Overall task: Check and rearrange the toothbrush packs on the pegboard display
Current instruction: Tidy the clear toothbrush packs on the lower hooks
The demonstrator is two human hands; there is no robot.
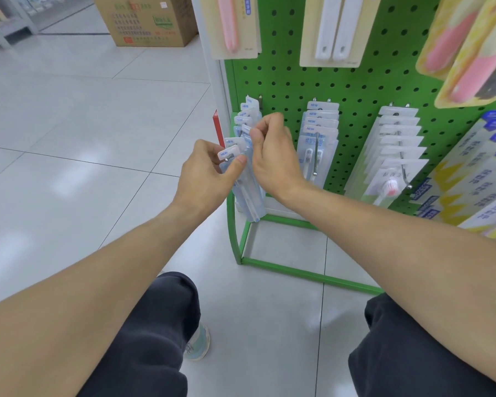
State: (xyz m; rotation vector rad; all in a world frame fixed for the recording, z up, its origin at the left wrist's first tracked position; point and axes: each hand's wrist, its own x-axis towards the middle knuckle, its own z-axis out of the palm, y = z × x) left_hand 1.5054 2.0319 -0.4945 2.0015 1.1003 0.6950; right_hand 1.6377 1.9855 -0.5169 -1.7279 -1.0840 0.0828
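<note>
Your left hand (209, 164) pinches front pack (230, 153) at hook tip — your right hand (271, 147) pinches pack (246, 129) behind, low on pegboard (352, 90).

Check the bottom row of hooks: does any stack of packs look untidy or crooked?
Yes. The leftmost stack is fanned unevenly, its header tabs splayed at different angles, with both hands working in it. The middle stack hangs in neat steps.

Bare forearms, dark grey trousers (143, 333), and a pale mint sneaker (198, 343).
</note>
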